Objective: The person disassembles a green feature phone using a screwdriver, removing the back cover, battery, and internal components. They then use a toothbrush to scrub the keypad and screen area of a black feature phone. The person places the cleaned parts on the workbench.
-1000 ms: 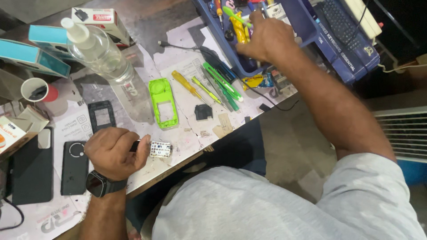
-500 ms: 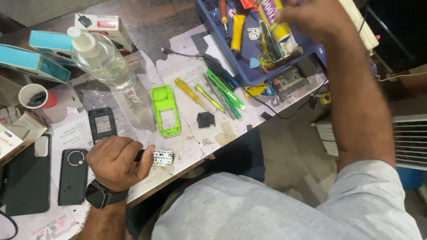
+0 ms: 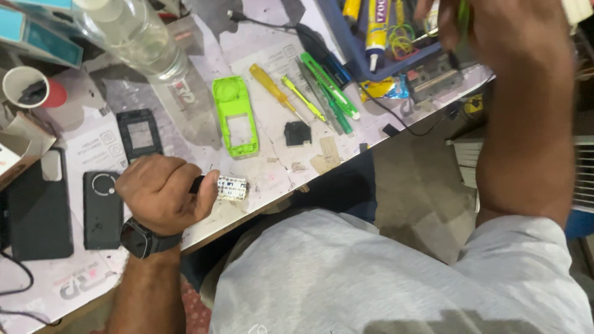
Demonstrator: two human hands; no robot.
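- Head view: the left hand [image 3: 162, 193] is closed around a small white keypad part [image 3: 232, 187], just inside the table's [image 3: 272, 173] near edge.
- The right hand [image 3: 495, 31] is raised over the blue tray [image 3: 346, 46], pinching a green tool [image 3: 463, 18].
- A green phone frame [image 3: 235, 114], yellow screwdriver [image 3: 272, 83] and bottle [image 3: 133, 37] crowd the table beyond; black phones [image 3: 102, 210] lie left.

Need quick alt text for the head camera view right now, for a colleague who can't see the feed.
Seen from above, a person's left hand, smartwatch on the wrist, holds a small white phone part at the edge of a cluttered workbench, while the right hand is raised holding a green tool over a blue tray. A bright green phone housing, screwdrivers and a clear bottle lie nearby.
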